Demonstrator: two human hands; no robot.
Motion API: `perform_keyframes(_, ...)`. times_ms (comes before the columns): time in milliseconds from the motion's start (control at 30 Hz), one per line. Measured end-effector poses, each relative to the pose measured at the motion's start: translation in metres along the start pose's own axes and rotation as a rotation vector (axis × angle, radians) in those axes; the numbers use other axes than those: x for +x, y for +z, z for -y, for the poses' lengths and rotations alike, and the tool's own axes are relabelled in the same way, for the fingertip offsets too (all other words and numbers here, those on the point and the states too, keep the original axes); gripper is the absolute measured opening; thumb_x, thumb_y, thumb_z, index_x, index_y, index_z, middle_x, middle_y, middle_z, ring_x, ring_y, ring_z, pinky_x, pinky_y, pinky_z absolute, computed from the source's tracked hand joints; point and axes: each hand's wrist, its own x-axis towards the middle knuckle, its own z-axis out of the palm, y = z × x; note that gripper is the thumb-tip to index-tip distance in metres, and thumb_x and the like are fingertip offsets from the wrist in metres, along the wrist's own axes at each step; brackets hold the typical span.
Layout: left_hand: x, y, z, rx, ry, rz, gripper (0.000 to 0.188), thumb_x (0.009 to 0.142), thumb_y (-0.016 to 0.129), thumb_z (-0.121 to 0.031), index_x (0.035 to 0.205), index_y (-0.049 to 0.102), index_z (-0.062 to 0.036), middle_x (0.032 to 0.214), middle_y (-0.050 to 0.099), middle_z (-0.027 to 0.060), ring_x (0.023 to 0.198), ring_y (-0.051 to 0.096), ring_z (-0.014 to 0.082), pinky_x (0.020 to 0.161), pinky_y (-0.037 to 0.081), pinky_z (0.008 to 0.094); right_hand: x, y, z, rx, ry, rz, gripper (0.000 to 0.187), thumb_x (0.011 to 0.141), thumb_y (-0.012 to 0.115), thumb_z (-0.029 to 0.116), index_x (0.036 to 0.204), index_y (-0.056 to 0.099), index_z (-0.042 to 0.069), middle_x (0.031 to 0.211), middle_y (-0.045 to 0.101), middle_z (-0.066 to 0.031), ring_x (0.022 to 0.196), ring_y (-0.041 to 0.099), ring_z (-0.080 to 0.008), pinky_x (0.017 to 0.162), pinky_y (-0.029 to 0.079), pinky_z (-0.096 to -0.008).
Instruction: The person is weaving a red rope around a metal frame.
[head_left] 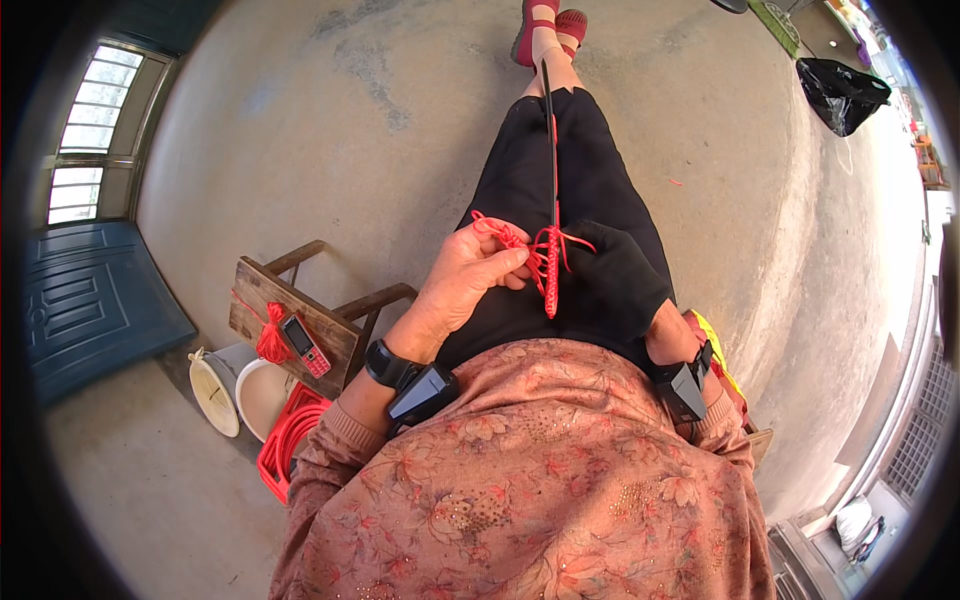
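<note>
My bare left hand (478, 268) pinches a small bundle of red cord (497, 232) between thumb and fingers. Beside it, a long thin dark rod (548, 110) runs over my lap toward my feet. Its near end carries a tight wrap of braided red cord (552, 285), with loose strands around it. My right hand (625, 268) wears a black glove and closes on the rod at the wrapped part. The glove's fingers partly blend into my black trousers (615, 170).
At my left, a wooden stool (255, 300) holds a skein of red cord (273, 335) and a red keypad phone (305, 345). Next to it stand a white bucket (262, 395) and a coil of red tubing or cord (285, 445). A black plastic bag (842, 95) lies at the far right.
</note>
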Motion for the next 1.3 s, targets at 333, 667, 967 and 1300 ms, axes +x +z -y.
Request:
perform_keyframes(333, 0.0, 0.0, 0.002, 0.0, 0.022, 0.001, 0.017, 0.094, 0.064, -0.009, 0.11, 0.061, -0.0023, 0.094, 0.069, 0.0075, 0.08, 0.068, 0.0137, 0.069, 0.054, 0.0244, 0.0, -0.001, -0.002, 0.023, -0.007, 0.009, 0.024, 0.094, 0.063, 0.017, 0.112, 0.067, 0.001, 0.091, 0.067, -0.0023, 0.082, 0.06, -0.0082, 0.075, 0.049, -0.0254)
perform_keyframes(667, 0.0, 0.001, 0.003, -0.026, 0.045, -0.049, 0.017, 0.093, 0.065, -0.008, 0.109, 0.061, -0.0024, 0.091, 0.067, 0.0055, 0.077, 0.065, 0.0114, 0.067, 0.055, 0.0233, -0.004, -0.001, 0.006, 0.079, 0.013, -0.036, 0.021, 0.093, 0.064, 0.015, 0.11, 0.068, 0.002, 0.09, 0.067, -0.0021, 0.081, 0.06, -0.0087, 0.074, 0.049, -0.026)
perform_keyframes(967, 0.0, 0.0, 0.005, -0.064, 0.106, -0.127, 0.02, 0.094, 0.065, -0.011, 0.112, 0.06, -0.0034, 0.089, 0.066, 0.0025, 0.076, 0.064, 0.009, 0.066, 0.055, 0.0235, -0.004, -0.013, 0.002, 0.186, -0.126, -0.173, 0.018, 0.091, 0.065, 0.009, 0.107, 0.068, 0.001, 0.098, 0.067, -0.003, 0.086, 0.061, -0.0095, 0.077, 0.049, -0.0256)
perform_keyframes(1300, 0.003, 0.001, -0.005, 0.04, 0.08, -0.135, 0.018, 0.094, 0.065, -0.01, 0.11, 0.061, -0.0032, 0.091, 0.067, 0.0042, 0.077, 0.065, 0.0096, 0.066, 0.055, 0.0237, -0.013, -0.026, 0.024, 0.185, -0.203, -0.445, 0.027, 0.088, 0.065, 0.005, 0.115, 0.064, 0.002, 0.09, 0.069, -0.0028, 0.08, 0.063, -0.0098, 0.072, 0.051, -0.0248)
